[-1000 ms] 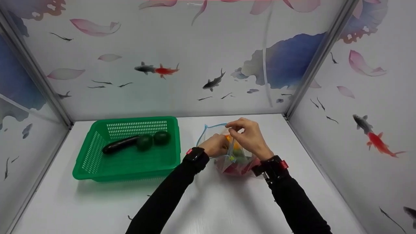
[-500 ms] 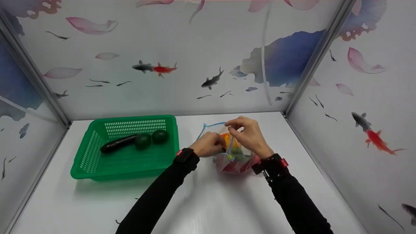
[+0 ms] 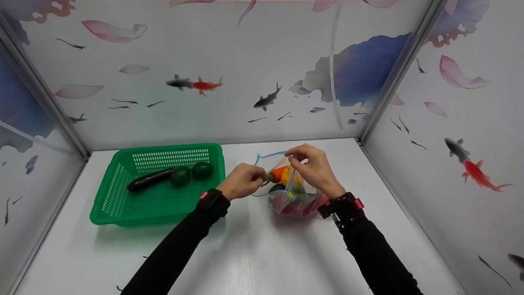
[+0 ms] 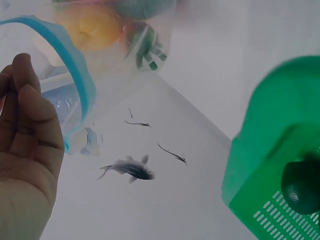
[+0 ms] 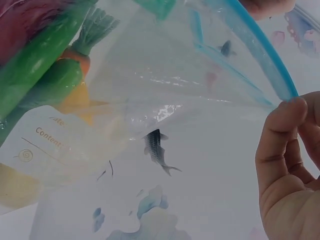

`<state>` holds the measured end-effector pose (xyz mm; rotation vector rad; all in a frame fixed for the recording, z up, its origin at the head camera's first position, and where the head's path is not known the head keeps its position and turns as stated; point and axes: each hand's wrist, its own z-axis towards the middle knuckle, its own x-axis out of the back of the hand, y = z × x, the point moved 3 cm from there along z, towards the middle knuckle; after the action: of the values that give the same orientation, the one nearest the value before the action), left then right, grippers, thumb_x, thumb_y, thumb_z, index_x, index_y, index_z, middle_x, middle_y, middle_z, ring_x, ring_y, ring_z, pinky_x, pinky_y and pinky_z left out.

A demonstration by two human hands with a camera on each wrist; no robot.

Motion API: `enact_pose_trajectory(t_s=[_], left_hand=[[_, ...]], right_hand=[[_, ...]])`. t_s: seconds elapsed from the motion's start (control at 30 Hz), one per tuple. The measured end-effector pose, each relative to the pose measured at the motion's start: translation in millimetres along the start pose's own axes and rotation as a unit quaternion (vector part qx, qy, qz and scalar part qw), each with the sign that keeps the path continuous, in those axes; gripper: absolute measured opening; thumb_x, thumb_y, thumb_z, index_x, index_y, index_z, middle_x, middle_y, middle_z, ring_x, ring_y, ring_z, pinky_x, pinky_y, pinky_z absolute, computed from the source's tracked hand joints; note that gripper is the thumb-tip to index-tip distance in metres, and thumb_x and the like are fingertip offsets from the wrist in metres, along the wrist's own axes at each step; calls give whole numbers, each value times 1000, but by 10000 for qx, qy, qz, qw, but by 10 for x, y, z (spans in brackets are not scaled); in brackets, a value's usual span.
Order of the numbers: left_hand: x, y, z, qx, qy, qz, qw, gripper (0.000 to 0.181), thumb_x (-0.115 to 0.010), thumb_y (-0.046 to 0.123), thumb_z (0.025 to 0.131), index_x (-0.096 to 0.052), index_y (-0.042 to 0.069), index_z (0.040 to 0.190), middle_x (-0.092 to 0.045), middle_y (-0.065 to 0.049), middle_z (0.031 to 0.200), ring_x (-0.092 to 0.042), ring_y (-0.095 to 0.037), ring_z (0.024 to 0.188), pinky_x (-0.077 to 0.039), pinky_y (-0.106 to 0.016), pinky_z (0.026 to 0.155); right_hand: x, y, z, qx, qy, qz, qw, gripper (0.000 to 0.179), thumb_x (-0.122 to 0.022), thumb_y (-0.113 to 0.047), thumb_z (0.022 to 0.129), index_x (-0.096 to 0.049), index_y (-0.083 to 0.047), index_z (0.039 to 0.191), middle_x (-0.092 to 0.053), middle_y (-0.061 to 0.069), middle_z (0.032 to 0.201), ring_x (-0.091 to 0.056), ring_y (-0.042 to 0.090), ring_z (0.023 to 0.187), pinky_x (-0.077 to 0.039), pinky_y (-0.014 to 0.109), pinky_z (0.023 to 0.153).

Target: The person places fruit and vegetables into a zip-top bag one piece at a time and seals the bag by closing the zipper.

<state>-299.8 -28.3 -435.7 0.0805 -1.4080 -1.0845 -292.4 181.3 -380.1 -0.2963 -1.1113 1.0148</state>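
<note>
My right hand (image 3: 314,169) pinches the blue zip edge of a clear zip bag (image 5: 160,75) between thumb and fingers. Produce fills the bag: a carrot (image 3: 278,173) with its green top toward the opening, a yellow rounded piece (image 4: 90,27), a long cucumber-like green piece (image 5: 45,57) and a dark red piece (image 5: 22,27). My left hand (image 3: 242,181) is at the left side of the bag's mouth, its loosely curled fingertips close to the carrot top. In the left wrist view the blue edge passes behind those fingers, and nothing shows in their grasp.
A green perforated basket (image 3: 163,211) stands on the white table (image 3: 254,262) to the left. It holds an eggplant (image 3: 149,180) and two round dark green pieces (image 3: 180,177). Printed wall panels (image 3: 229,49) enclose the table at the back and sides.
My left hand has drawn back leftward out of the bag's mouth, uncovering the carrot and yellow piece. My right hand keeps its pinch in nearly the same place.
</note>
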Motion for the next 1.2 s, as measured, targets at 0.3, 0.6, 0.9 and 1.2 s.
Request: enact_pose_trajectory(t_s=[0.3, 0.6, 0.9, 1.2], left_hand=[[449, -413, -134, 746, 1023, 371, 9913, 20, -55, 11, 93, -74, 11, 93, -68, -2, 77, -52, -16, 64, -48, -27, 61], [864, -1218, -444, 1724, 850, 953, 9767, 27, -49, 6, 95, -70, 1, 111, -70, -18, 107, -62, -27, 83, -50, -43, 78], [984, -1436, -735, 2846, -545, 1296, 9483, 43, -43, -3, 93, -49, -10, 135, -53, -34, 132, -55, -45, 112, -46, -53, 92], [859, -1781, -806, 2890, -656, 2109, 9315, 50, -52, -1, 93, -44, -5, 143, -50, -33, 136, -52, -48, 121, -47, -57, 95]], right_hand=[[38, 32, -5, -138, 120, -142, 9997, 18, -60, -2, 90, -74, -8, 99, -61, 5, 84, -54, 15, 77, -47, 25, 72], [45, 7, -18, -59, 82, -71, 9999, 20, -60, 0, 89, -74, -10, 97, -60, 3, 82, -53, 15, 78, -48, 32, 76], [30, -5, 25, 58, 83, -135, 9999, 22, -59, 4, 86, -74, -10, 96, -58, 3, 81, -56, 14, 75, -49, 28, 71], [7, 21, 13, -63, 26, -147, 9999, 23, -59, 3, 87, -74, -11, 96, -57, 4, 82, -55, 15, 72, -47, 23, 66]])
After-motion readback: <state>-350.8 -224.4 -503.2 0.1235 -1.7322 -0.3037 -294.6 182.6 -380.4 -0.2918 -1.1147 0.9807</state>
